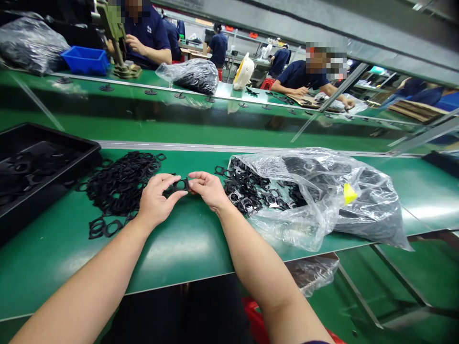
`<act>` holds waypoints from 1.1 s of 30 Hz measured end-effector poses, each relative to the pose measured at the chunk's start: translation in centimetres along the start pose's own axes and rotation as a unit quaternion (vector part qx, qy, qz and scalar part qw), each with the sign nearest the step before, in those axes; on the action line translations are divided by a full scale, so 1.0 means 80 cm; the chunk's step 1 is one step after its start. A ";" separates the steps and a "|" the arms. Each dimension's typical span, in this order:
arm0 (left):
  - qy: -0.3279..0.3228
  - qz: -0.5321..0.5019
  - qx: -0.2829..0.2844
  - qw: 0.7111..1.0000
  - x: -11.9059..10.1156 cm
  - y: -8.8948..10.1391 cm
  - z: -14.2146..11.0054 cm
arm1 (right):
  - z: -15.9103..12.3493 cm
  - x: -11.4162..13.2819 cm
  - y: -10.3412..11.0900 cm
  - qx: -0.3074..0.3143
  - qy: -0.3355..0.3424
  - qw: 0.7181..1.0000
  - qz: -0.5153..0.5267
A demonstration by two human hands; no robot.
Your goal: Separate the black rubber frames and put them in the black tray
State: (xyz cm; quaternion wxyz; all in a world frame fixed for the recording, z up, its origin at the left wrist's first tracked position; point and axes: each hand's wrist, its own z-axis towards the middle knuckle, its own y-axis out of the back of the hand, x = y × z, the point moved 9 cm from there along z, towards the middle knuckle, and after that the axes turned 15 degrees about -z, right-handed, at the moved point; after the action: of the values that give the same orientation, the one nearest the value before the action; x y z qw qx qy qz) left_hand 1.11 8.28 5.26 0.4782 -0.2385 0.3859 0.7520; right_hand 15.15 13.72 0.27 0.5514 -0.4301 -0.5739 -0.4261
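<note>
Between my two hands, above the green table, is a small black ring-shaped plastic part (182,185). My left hand (158,197) grips it from the left between thumb and fingers. From the other side my right hand (207,188) pinches its right edge with the fingertips. A heap of black ring-shaped parts (120,184) lies just left of my left hand. To the right of my right hand, more black parts, some with shiny metal-looking faces (247,191), spill from the mouth of a clear plastic bag (322,196).
A black tray (86,148) holding dark parts stands at the left. The green table (179,260) ends at its front edge near my lap. Beyond is a conveyor strip (201,122). People work at the far side, near a blue bin (86,60) and a green hand press (114,38).
</note>
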 end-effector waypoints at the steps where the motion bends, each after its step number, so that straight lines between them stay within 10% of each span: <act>1: -0.006 -0.004 -0.008 1.000 -0.003 0.002 0.000 | 0.000 0.000 0.000 -0.004 0.002 1.000 -0.007; 33: 0.100 -0.148 -0.028 0.984 0.028 -0.007 -0.006 | -0.005 0.000 -0.011 0.009 -0.005 0.996 0.090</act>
State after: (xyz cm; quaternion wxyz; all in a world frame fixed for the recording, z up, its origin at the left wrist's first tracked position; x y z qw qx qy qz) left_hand 0.65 9.21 3.12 0.5364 -0.3799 0.3714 0.6557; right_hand 14.41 13.13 0.27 0.5880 -0.4773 -0.5396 -0.3678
